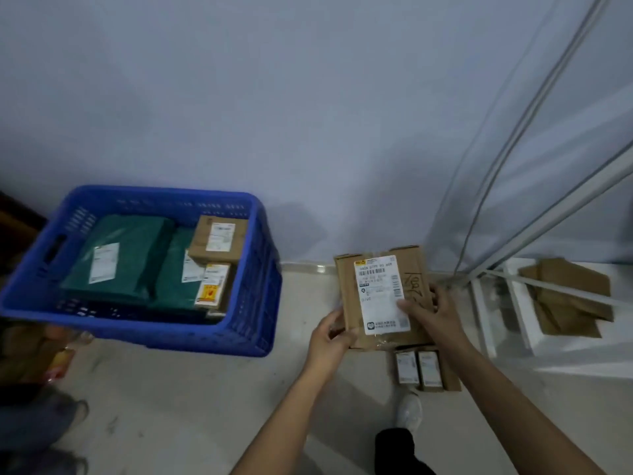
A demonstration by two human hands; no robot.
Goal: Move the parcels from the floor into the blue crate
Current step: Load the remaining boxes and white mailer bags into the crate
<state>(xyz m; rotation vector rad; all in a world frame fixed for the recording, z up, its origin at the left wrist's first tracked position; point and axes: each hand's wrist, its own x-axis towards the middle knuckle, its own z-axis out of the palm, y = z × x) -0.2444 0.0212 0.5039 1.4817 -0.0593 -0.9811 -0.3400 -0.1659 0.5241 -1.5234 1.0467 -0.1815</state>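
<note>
A flat brown cardboard parcel [382,286] with a white shipping label is held between both hands, low over the floor by the wall. My left hand [330,337] grips its lower left corner. My right hand [433,315] holds its right side, thumb across the label. Under it, two small brown boxes [418,370] with white labels lie on the floor. The blue crate [246,337] stands to the left and holds two green mailer bags [137,258] and two small cardboard boxes [217,240].
A pale wall runs behind everything. At the right, grey cables [493,186] hang down, and a white rack [510,303] holds flattened cardboard [565,296]. My white shoe [409,411] is below the small boxes. Dark clutter and another person's shoes [44,426] sit at the left edge.
</note>
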